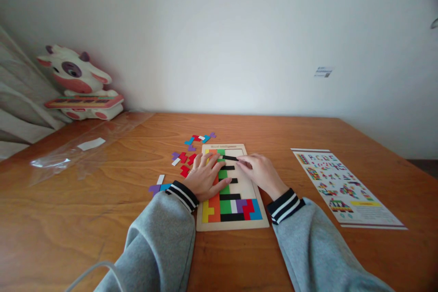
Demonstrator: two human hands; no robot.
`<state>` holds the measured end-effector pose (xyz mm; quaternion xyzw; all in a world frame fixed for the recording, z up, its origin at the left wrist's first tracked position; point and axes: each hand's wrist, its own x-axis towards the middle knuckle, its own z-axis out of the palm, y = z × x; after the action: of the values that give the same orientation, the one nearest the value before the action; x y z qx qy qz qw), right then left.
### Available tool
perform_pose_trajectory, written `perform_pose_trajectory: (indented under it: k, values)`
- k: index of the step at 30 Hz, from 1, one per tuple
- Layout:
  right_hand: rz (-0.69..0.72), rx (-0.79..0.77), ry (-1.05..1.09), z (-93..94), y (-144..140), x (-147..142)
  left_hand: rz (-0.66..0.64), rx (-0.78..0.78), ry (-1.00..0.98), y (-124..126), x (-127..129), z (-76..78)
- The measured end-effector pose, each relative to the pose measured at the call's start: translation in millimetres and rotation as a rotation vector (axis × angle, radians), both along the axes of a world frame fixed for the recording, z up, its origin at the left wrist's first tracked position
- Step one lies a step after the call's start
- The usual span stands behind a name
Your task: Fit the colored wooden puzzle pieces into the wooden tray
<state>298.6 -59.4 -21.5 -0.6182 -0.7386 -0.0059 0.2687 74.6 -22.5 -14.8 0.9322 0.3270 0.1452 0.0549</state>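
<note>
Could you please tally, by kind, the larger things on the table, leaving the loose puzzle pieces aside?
Puzzle board: 1
Printed pattern sheet: 1
Cow-shaped toy: 1
Clear plastic bag: 1
Hands resting on the board, left hand and right hand: 2
Total: 6
</note>
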Motion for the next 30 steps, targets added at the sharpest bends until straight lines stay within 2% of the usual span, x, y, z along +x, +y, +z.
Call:
perform_pose_trajectory:
  k: [8, 15, 22, 30]
  values:
    - [0.145, 0.003, 0.057, -7.3, 1, -7, 0.002, -0.017, 0.019, -1, -1, -0.7]
    - [0.205, 0.021, 0.056, -8.3, 2, -8, 0.021, -0.03, -0.018, 0, -1, -2.5]
    - [0.203, 0.047, 0.073, -10.8, 4, -8, 0.063, 0.008, 0.028, -1, 0, -2.6]
    - [0.131, 0.063, 0.112, -12.7, 5, -3, 0.069, 0.016, -0.031, 0, 0, -5.8]
